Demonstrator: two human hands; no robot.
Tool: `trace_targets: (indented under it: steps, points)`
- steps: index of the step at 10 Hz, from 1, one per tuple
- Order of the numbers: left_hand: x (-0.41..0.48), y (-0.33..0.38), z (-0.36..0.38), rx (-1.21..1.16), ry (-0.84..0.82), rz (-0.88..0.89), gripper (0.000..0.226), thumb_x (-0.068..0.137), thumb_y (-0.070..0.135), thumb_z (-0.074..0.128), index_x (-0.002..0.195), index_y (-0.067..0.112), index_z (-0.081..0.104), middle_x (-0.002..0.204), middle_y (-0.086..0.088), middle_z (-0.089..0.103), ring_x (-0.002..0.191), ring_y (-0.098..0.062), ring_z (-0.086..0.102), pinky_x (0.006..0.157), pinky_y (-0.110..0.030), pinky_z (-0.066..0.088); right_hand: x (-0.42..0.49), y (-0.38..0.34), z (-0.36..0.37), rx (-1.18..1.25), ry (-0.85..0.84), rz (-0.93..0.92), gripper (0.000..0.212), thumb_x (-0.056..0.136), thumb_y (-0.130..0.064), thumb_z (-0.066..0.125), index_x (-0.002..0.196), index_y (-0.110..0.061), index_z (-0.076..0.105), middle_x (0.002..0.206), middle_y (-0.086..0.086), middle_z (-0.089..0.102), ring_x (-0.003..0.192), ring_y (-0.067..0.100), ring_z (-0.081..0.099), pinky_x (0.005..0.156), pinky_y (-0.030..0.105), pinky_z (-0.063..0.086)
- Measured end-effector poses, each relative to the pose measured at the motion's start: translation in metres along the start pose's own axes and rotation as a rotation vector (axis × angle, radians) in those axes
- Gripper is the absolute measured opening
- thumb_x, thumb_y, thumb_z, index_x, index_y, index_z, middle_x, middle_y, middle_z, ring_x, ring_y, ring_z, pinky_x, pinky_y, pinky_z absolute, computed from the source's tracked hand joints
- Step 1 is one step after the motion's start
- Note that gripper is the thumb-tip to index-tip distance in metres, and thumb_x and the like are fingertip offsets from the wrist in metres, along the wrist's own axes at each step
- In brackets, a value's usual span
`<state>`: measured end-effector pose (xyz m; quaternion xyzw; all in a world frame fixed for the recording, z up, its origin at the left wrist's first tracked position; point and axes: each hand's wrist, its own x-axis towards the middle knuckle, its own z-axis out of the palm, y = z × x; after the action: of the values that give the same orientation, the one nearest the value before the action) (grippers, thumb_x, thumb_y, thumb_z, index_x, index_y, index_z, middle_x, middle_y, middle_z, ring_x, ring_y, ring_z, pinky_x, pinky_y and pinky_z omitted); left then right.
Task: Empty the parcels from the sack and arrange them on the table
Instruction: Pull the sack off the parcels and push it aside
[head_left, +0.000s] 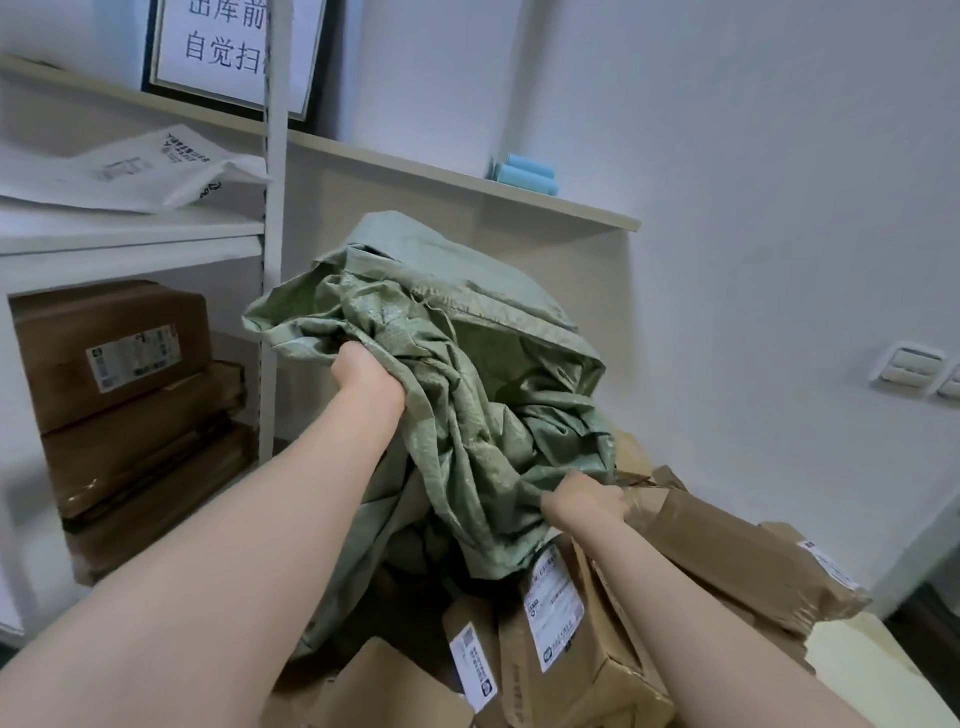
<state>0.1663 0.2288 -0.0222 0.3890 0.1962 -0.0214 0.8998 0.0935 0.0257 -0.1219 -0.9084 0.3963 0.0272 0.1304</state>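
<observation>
A crumpled green woven sack (467, 364) is held up in the middle of the view, bunched and hanging limp. My left hand (366, 376) grips a fold of the sack high on its left side. My right hand (584, 499) grips the sack's lower right edge. Under the sack several brown cardboard parcels with white labels lie heaped on the pale yellow table (862, 660). One upright box (571, 639) stands below my right wrist, and a long taped parcel (737, 556) lies to the right. The sack's inside is hidden.
White shelving on the left holds stacked brown boxes (119, 374) below and white mailer bags (130, 171) above. A wooden ledge (519, 192) runs behind the sack with blue rolls (527, 174) on it. A framed sign (239, 47) stands at the top left. Wall switches (906, 366) sit at the right.
</observation>
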Motion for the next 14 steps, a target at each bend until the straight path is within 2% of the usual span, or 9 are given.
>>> trace_targets:
  steps: [2, 3, 5, 6, 8, 9, 11, 13, 14]
  points:
    - [0.013, 0.007, 0.004, -0.162, 0.058, -0.039, 0.041, 0.102, 0.020, 0.031, 0.140, 0.013, 0.045, 0.141, -0.013, 0.049, 0.125, -0.029, 0.049, 0.100, -0.037, 0.043, 0.008, 0.003, -0.029, 0.944, -0.119, -0.230, 0.047, 0.098, -0.038, 0.049, 0.141, -0.019, 0.045, 0.136, 0.001, 0.052, 0.121, 0.025, 0.052, 0.102, 0.042, 0.044]
    - [0.025, -0.018, 0.011, 0.709, 0.036, 0.318, 0.050, 0.097, 0.033, 0.036, 0.146, 0.025, 0.030, 0.139, -0.007, 0.048, 0.120, -0.029, 0.049, 0.105, -0.040, 0.039, 0.024, -0.002, -0.054, 1.057, 0.042, -0.365, 0.052, 0.087, -0.047, 0.058, 0.134, -0.032, 0.044, 0.133, -0.005, 0.049, 0.118, 0.022, 0.055, 0.101, 0.050, 0.047]
    - [-0.019, -0.045, 0.059, 1.225, -0.029, 0.644, 0.060, 0.086, 0.061, 0.048, 0.129, 0.020, 0.039, 0.147, -0.019, 0.029, 0.136, -0.038, 0.022, 0.114, -0.055, 0.013, 0.018, 0.024, -0.117, 1.243, 0.556, -0.484, 0.047, 0.092, -0.012, 0.058, 0.136, -0.010, 0.043, 0.130, 0.000, 0.038, 0.120, 0.008, 0.043, 0.102, 0.013, 0.032]
    - [-0.043, -0.074, 0.080, 1.322, -0.334, 0.789, 0.058, 0.082, 0.068, 0.046, 0.129, 0.033, 0.048, 0.151, -0.007, 0.032, 0.140, -0.032, 0.024, 0.116, -0.057, 0.011, 0.020, 0.049, -0.126, 1.299, 0.590, -0.429, 0.035, 0.094, -0.016, 0.055, 0.129, -0.008, 0.054, 0.122, 0.001, 0.053, 0.112, 0.011, 0.053, 0.086, 0.011, 0.041]
    - [-0.106, -0.156, 0.088, 1.414, -1.191, 0.530, 0.065, 0.086, 0.054, 0.062, 0.141, 0.027, 0.040, 0.138, 0.007, 0.051, 0.121, -0.014, 0.052, 0.101, -0.028, 0.039, 0.037, 0.112, -0.122, 1.514, -0.253, -0.208, 0.070, 0.083, -0.068, 0.055, 0.115, -0.008, 0.069, 0.110, 0.019, 0.071, 0.100, 0.031, 0.069, 0.094, 0.047, 0.052]
    - [-0.117, -0.181, 0.085, 1.662, -1.297, 0.421, 0.067, 0.082, 0.067, 0.058, 0.135, 0.028, 0.046, 0.137, 0.006, 0.051, 0.118, -0.016, 0.050, 0.106, -0.035, 0.036, 0.041, 0.148, -0.112, 1.235, -0.380, -0.110, 0.033, 0.085, -0.029, 0.072, 0.101, 0.000, 0.070, 0.084, 0.018, 0.074, 0.070, 0.026, 0.071, 0.069, 0.040, 0.058]
    - [-0.132, -0.201, 0.108, 1.603, -0.698, 0.881, 0.091, 0.070, 0.087, 0.042, 0.146, 0.041, 0.019, 0.161, -0.003, 0.001, 0.148, -0.029, -0.006, 0.111, -0.065, -0.010, 0.053, 0.153, -0.129, 1.519, 0.079, -0.249, 0.021, 0.095, -0.005, 0.052, 0.109, -0.010, 0.068, 0.104, 0.016, 0.071, 0.093, 0.030, 0.070, 0.084, 0.047, 0.058]
    - [-0.168, -0.207, 0.154, 1.226, -0.405, 1.133, 0.073, 0.087, 0.075, 0.026, 0.150, 0.042, 0.008, 0.161, -0.001, -0.010, 0.148, -0.027, -0.014, 0.111, -0.065, -0.012, 0.041, 0.198, -0.204, 1.534, 0.617, -0.551, 0.024, 0.098, -0.013, 0.052, 0.119, -0.015, 0.063, 0.114, 0.003, 0.069, 0.109, 0.018, 0.064, 0.096, 0.032, 0.051]
    - [-0.201, -0.251, 0.182, 1.249, -0.428, 1.205, 0.065, 0.093, 0.068, 0.026, 0.150, 0.042, 0.008, 0.162, 0.000, 0.004, 0.149, -0.022, -0.007, 0.110, -0.066, -0.014, 0.043, 0.263, -0.222, 1.462, 0.737, -0.516, 0.012, 0.099, -0.027, 0.053, 0.091, -0.028, 0.062, 0.090, -0.012, 0.066, 0.086, 0.004, 0.062, 0.077, 0.015, 0.048]
